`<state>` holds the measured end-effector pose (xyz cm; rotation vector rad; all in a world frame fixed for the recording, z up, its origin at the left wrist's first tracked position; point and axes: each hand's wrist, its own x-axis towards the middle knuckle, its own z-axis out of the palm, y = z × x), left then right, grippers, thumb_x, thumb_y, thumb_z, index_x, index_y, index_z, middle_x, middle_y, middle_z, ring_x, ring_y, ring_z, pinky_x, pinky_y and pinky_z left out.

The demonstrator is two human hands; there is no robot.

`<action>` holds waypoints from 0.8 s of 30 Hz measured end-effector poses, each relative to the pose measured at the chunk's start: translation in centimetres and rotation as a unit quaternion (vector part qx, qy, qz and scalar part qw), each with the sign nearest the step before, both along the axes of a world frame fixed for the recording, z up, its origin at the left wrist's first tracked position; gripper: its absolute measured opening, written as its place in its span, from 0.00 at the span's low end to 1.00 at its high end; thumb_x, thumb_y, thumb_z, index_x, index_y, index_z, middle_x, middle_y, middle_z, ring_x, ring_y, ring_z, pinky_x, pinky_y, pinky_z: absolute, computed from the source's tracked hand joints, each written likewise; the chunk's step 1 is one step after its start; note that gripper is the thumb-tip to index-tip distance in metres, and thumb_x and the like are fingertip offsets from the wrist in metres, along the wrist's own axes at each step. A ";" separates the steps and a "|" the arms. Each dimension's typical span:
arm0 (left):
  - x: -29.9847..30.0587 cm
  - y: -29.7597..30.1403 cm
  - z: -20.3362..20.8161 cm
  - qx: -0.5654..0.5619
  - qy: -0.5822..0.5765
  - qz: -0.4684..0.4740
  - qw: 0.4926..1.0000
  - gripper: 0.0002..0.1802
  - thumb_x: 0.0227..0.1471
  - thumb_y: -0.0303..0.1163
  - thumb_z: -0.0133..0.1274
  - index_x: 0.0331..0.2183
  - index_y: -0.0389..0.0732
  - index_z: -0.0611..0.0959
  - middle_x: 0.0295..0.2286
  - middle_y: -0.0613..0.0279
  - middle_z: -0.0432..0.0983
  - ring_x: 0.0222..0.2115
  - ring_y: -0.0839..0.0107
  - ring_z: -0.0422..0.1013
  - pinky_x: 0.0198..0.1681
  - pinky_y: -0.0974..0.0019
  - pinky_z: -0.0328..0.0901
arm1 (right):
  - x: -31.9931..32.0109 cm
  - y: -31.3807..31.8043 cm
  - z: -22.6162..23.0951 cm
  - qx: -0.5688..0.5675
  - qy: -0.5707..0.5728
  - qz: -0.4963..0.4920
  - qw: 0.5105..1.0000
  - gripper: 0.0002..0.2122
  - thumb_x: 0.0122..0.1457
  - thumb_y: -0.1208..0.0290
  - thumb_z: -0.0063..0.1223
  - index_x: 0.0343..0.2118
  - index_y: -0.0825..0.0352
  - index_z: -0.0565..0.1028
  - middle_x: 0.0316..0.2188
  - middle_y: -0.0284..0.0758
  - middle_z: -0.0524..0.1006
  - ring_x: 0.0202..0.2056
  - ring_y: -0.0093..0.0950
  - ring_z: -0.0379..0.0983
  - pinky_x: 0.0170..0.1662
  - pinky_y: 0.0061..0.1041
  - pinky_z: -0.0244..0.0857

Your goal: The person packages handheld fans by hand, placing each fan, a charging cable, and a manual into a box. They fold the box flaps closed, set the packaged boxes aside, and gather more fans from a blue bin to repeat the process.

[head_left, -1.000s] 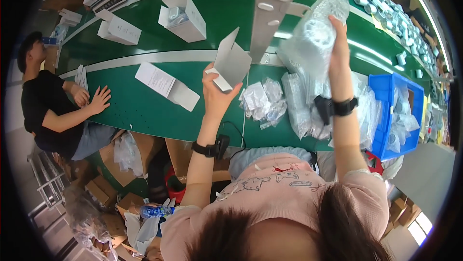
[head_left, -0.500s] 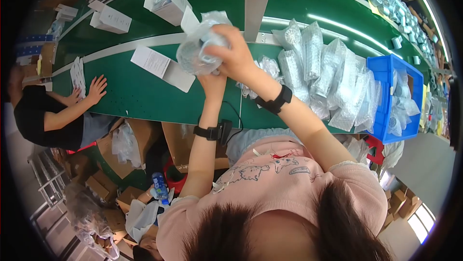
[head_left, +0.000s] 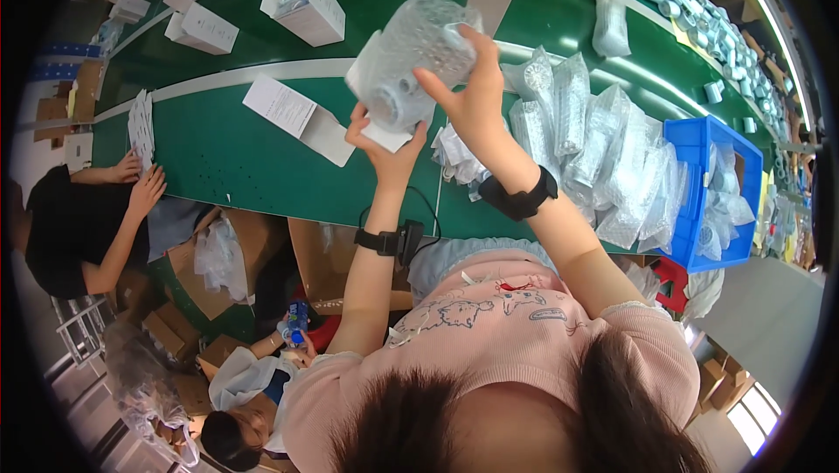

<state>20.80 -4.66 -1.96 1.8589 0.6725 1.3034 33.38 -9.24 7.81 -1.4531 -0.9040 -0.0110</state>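
Bag (head_left: 428,36) aslant, round end (head_left: 384,107) lower left

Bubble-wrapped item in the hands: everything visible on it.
The bubble-wrapped item is a bulky, clear, plastic-looking bubble bag, crinkled and shiny, with a pale grey, rounded part showing through its lower end. It is tilted, raised above the green table, hiding most of the white box in the left hand. The right hand holds its right side. Whether any of it is inside the box is unclear.
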 end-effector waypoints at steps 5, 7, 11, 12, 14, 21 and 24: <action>-1.1 -0.6 0.2 -0.042 0.008 0.026 0.999 0.43 0.26 0.21 0.64 0.39 0.44 0.51 0.45 0.44 0.51 0.48 0.53 0.55 0.48 0.57 0.56 | -0.4 0.6 -1.1 0.045 -0.161 0.012 0.986 0.28 0.36 0.73 0.65 0.43 0.67 0.65 0.41 0.45 0.65 0.39 0.42 0.66 0.39 0.33 0.63; -1.0 -0.8 0.6 -0.053 0.018 0.026 0.998 0.43 0.26 0.20 0.64 0.39 0.43 0.51 0.45 0.45 0.50 0.49 0.54 0.53 0.48 0.57 0.56 | -1.0 0.7 -1.3 0.028 -0.171 0.026 0.985 0.27 0.37 0.73 0.64 0.43 0.66 0.65 0.41 0.44 0.65 0.39 0.43 0.66 0.41 0.34 0.62; -1.1 -1.1 0.5 -0.023 0.047 0.077 0.996 0.42 0.26 0.22 0.64 0.39 0.42 0.52 0.45 0.44 0.51 0.48 0.53 0.54 0.48 0.58 0.56 | -1.7 -0.2 -2.1 -0.062 -0.231 0.089 0.967 0.24 0.39 0.72 0.62 0.42 0.65 0.67 0.42 0.42 0.65 0.41 0.44 0.64 0.44 0.34 0.60; -1.6 -1.2 0.2 -0.022 0.037 0.054 0.998 0.42 0.27 0.23 0.64 0.40 0.42 0.53 0.45 0.44 0.51 0.48 0.53 0.54 0.48 0.58 0.55 | -1.7 -0.8 -2.6 -0.119 -0.270 0.119 0.948 0.22 0.40 0.72 0.60 0.42 0.65 0.68 0.42 0.42 0.65 0.42 0.44 0.63 0.45 0.35 0.59; -2.7 -0.5 -0.5 -0.019 0.016 0.008 1.000 0.42 0.27 0.25 0.65 0.40 0.41 0.53 0.46 0.45 0.51 0.48 0.54 0.55 0.48 0.58 0.55 | -0.8 -1.8 -3.2 -0.174 -0.308 0.149 0.923 0.21 0.41 0.71 0.59 0.41 0.65 0.69 0.42 0.41 0.66 0.43 0.45 0.63 0.46 0.36 0.58; -6.2 2.7 2.5 -0.113 0.088 -0.109 0.984 0.42 0.28 0.28 0.64 0.44 0.42 0.57 0.46 0.48 0.54 0.47 0.56 0.57 0.48 0.59 0.55 | 1.9 -5.4 -10.9 -0.337 -0.143 0.144 0.920 0.14 0.38 0.70 0.59 0.32 0.64 0.74 0.45 0.38 0.64 0.49 0.41 0.57 0.49 0.41 0.53; -5.5 2.6 5.9 -0.097 0.138 -0.114 0.979 0.36 0.29 0.28 0.63 0.42 0.42 0.63 0.46 0.49 0.55 0.46 0.55 0.58 0.48 0.60 0.56 | 1.3 -5.8 -12.6 -0.486 -0.318 0.167 0.797 0.12 0.38 0.74 0.58 0.30 0.64 0.74 0.43 0.38 0.65 0.47 0.39 0.59 0.48 0.39 0.55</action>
